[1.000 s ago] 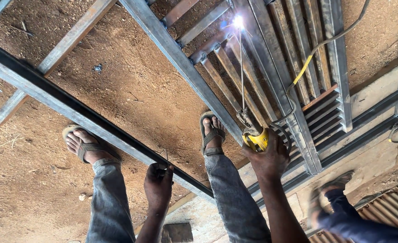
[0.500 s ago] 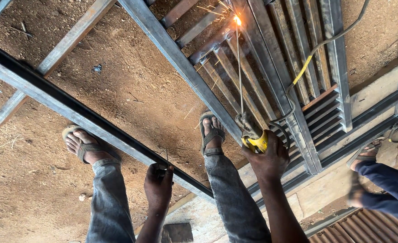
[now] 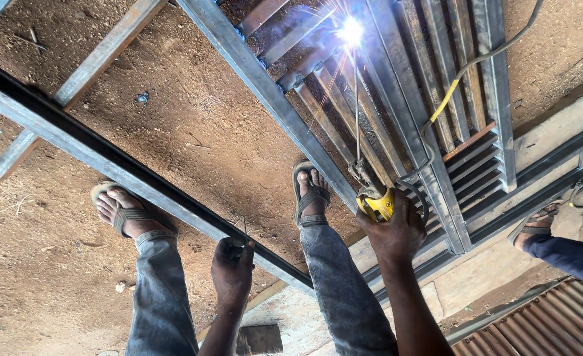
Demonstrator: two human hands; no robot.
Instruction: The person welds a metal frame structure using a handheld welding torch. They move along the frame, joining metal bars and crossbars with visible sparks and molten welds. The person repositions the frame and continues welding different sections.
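right hand (image 3: 397, 232) wrapped tight round yellow electrode holder (image 3: 378, 203), lower centre-right | rod (image 3: 357, 118) thin, bendy, hot at the tip, so grab only the insulated handle | left hand (image 3: 232, 269) pinching spare rods (image 3: 242, 227), lower centre

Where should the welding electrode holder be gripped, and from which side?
Grip the electrode holder by its yellow handle, from the rear end nearest the body, as the right hand does. The welding rod runs forward from its clamp to the sparking arc, so that end stays clear.
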